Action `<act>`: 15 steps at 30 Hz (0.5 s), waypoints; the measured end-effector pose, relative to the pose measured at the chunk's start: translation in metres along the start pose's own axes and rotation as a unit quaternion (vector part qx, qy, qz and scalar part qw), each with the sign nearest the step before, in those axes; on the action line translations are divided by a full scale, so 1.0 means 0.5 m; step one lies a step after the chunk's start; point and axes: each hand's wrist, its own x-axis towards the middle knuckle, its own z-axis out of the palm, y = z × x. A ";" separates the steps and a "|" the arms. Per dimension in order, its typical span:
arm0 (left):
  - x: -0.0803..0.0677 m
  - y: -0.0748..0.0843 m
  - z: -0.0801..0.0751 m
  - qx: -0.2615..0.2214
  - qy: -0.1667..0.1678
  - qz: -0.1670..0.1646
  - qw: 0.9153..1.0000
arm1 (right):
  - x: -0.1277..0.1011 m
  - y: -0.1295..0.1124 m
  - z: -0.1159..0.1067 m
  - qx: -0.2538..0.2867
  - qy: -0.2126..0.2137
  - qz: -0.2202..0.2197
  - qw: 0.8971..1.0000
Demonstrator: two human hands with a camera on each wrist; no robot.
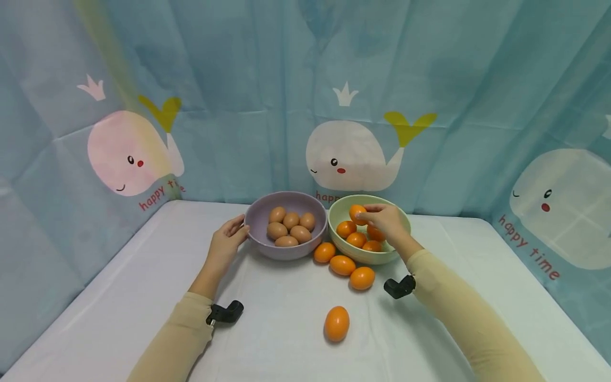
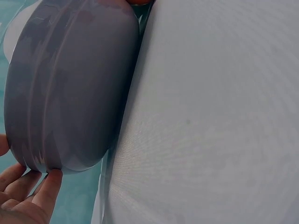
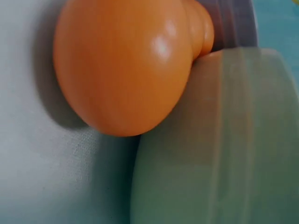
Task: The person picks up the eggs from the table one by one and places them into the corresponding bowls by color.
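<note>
The left hand [image 1: 225, 245] rests against the 9 o'clock side of the purple bowl [image 1: 262, 241], fingers relaxed and fingertips [image 2: 49, 184] touching the outer wall [image 2: 70, 93] near its rim. The purple bowl holds 6 brown eggs [image 1: 290, 227]. The right hand [image 1: 387, 222] is over the green bowl [image 1: 382, 258], which touches the purple bowl at its 3 o'clock side, and pinches 1 orange egg [image 1: 356, 213] between thumb and fingers above the bowl's interior. At least 4 more orange eggs [image 1: 356, 239] lie inside the green bowl. On the white table [image 1: 119, 297], 3 orange eggs [image 1: 342, 265] lie in a row just beside the green bowl at its 7 o'clock side; the right wrist view shows one [image 3: 124, 65] touching the bowl wall [image 3: 210, 154]. A single orange egg [image 1: 336, 323] lies well apart at 6 o'clock.
</note>
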 end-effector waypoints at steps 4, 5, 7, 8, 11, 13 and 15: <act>-0.002 0.000 -0.001 0.001 0.002 0.003 1.000 | 0.018 0.005 0.010 0.004 0.018 0.000 1.000; -0.002 -0.001 0.000 0.002 0.002 0.002 1.000 | 0.022 0.007 0.013 0.006 0.024 0.000 1.000; -0.002 -0.001 0.000 0.005 0.003 0.002 1.000 | 0.027 0.009 0.016 -0.001 0.033 0.000 0.999; -0.002 -0.001 0.001 0.007 0.003 0.003 1.000 | 0.030 0.009 0.017 -0.004 0.036 -0.001 0.999; -0.002 -0.001 0.001 0.011 0.006 0.005 1.000 | 0.037 0.010 0.019 -0.014 0.041 -0.002 0.999; -0.001 -0.001 0.002 0.010 0.007 0.008 1.000 | 0.042 0.012 0.019 -0.020 0.042 -0.003 0.999; 0.000 -0.002 0.003 0.008 0.006 0.010 1.000 | 0.048 0.014 0.019 -0.023 0.044 -0.003 0.999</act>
